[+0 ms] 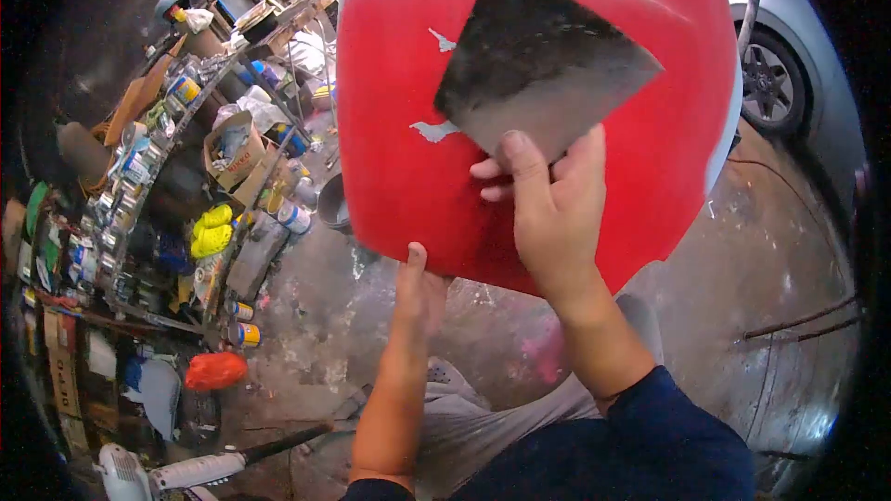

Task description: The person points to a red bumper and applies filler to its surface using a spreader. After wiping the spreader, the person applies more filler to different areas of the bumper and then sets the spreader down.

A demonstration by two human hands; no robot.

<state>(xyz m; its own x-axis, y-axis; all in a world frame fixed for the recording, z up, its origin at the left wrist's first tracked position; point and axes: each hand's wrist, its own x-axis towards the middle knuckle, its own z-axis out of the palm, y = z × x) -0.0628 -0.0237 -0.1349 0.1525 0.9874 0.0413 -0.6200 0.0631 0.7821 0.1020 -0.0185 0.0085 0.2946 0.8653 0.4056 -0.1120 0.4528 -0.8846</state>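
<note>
One sheet (548,65), dark above and grey below, is over the middle of one red panel (394,167), well inside its left and right edges; whether they touch, I cannot tell. The right hand (557,209) pinches the sheet's near corner, thumb on top. The left hand (422,292) is at the panel's bottom edge, thumb against it; whether its partly hidden fingers close underneath, I cannot tell. Two pale patches (434,133) mark the panel's left half. Open floor (780,241) runs off the panel's bottom-right corner.
</note>
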